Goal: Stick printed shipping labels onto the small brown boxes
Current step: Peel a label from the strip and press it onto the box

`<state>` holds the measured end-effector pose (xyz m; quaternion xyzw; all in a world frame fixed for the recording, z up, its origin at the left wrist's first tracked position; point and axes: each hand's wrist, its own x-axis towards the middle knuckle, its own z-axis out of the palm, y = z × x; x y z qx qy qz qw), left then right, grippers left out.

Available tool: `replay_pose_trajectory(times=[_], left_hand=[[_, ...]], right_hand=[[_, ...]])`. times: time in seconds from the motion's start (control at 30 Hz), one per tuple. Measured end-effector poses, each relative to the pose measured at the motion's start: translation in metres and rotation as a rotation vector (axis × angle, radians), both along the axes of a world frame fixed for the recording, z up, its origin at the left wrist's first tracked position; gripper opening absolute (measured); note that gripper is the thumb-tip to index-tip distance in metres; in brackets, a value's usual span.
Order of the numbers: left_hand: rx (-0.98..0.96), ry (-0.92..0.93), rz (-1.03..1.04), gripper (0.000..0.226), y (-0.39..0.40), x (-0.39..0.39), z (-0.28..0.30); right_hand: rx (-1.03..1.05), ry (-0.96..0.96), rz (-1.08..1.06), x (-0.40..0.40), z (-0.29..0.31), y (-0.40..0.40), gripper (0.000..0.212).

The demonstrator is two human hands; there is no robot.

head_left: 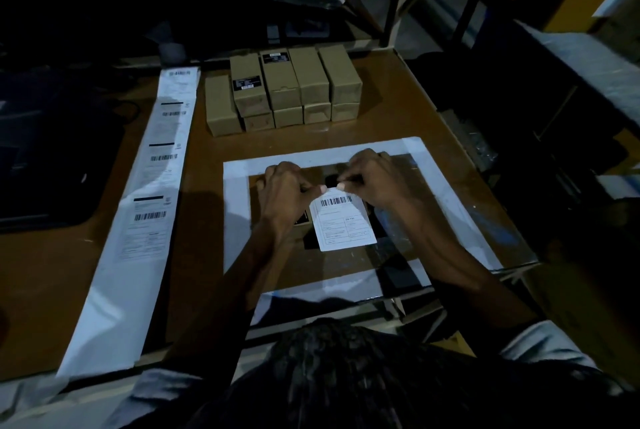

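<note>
No word or number can be read anywhere; the light is dim and the print too small. The shipping label (343,221) at the centre of the frame carries a barcode along its top edge and a ruled grid of fine, illegible print below. The long label strip (152,193) running down the left of the frame bears several labels, each with a black bar, a barcode and blurred lines. Two of the brown boxes (284,86) in the upper middle carry black stickers (246,83) with tiny white print, also unreadable.

Matt cardboard boxes (284,89); paper label (343,221), glossy strip (145,193).
</note>
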<state>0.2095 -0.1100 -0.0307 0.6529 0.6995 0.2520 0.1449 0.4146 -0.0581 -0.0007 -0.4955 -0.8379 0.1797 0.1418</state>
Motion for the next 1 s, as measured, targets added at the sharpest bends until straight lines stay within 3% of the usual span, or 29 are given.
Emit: replay_pose_trajectory(times=[0.07, 0.13, 0.33, 0.43, 0.53, 0.67, 0.77, 0.83, 0.9, 1.0], left_hand=[[0.019, -0.005, -0.041, 0.021, -0.003, 0.005, 0.002], [0.054, -0.007, -0.038, 0.02, -0.007, 0.006, 0.003], [-0.055, 0.08, 0.119, 0.071, -0.004, -0.005, -0.007], [-0.015, 0.097, 0.081, 0.049, -0.006, -0.001, -0.001], [0.106, 0.077, -0.041, 0.021, -0.006, 0.003, 0.001], [0.1, 0.052, -0.123, 0.02, -0.007, 0.004, -0.003], [0.143, 0.079, -0.236, 0.022, -0.014, 0.006, 0.002], [0.09, 0.018, -0.276, 0.031, -0.02, 0.006, 0.003], [-0.028, -0.042, -0.278, 0.055, -0.026, 0.003, 0.001], [-0.101, -0.067, -0.261, 0.077, -0.026, -0.005, -0.002]], right_hand=[[-0.16, 0.134, 0.004, -0.01, -0.002, -0.01, 0.017], [-0.319, 0.236, -0.103, -0.012, -0.006, -0.016, 0.021], [-0.464, 0.193, -0.243, 0.005, 0.003, -0.008, 0.032], [-0.316, 0.102, -0.204, -0.005, 0.002, -0.006, 0.019], [-0.311, 0.186, -0.173, -0.02, -0.001, -0.015, 0.015], [-0.38, 0.156, -0.256, -0.013, -0.005, -0.013, 0.027], [-0.26, 0.137, -0.273, -0.001, -0.003, -0.019, 0.024], [-0.221, 0.227, -0.166, 0.005, 0.002, -0.031, 0.032], [-0.228, 0.288, -0.035, 0.013, 0.005, -0.043, 0.043], [-0.281, 0.329, 0.022, 0.019, -0.001, -0.05, 0.059]])
